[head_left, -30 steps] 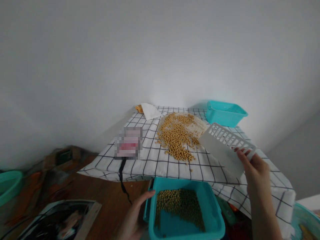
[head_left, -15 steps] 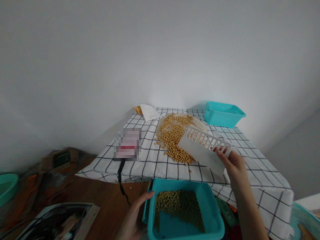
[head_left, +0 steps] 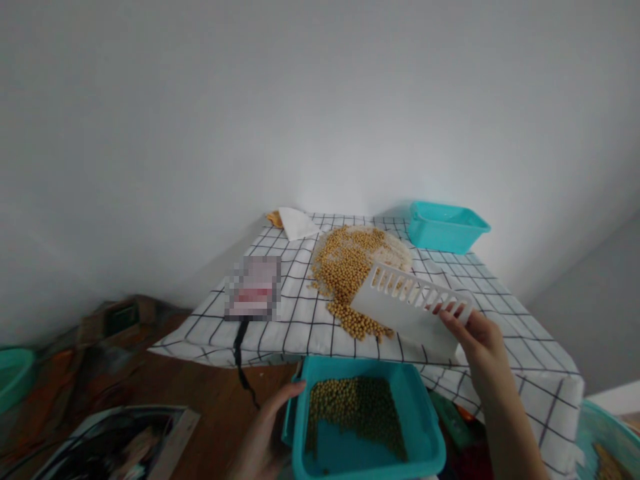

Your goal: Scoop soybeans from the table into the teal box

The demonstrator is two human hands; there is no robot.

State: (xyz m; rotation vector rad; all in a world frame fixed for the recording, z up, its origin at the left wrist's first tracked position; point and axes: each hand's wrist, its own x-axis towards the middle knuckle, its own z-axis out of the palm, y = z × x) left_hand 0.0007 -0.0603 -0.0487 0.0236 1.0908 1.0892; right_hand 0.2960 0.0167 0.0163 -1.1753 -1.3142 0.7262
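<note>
My right hand (head_left: 477, 337) grips the slotted edge of a white plastic slotted panel (head_left: 400, 303), fingers through or behind its openings. The panel is tilted over the table, its lower left side against a spread of yellow soybeans (head_left: 345, 270). Below the table's front edge, my left hand (head_left: 273, 427) holds a teal plastic bin (head_left: 437, 433) by its left rim, thumb on top. Inside the bin, more beans (head_left: 357, 407) are heaped toward the far side, with part of the bottom bare. The panel's underside is hidden.
A pale round mat (head_left: 400, 253) lies under the beans on the checked tablecloth (head_left: 300, 327). Another teal bin (head_left: 445, 230) stands back right; a white cloth (head_left: 297, 223) lies back left. A blurred-out object (head_left: 254, 290) with a black strap is at left. Boxes and basins sit on the floor.
My right hand has brought the white panel slightly right and toward me, and some soybeans have shifted nearer the table's front edge. My left hand keeps its hold on the bin.
</note>
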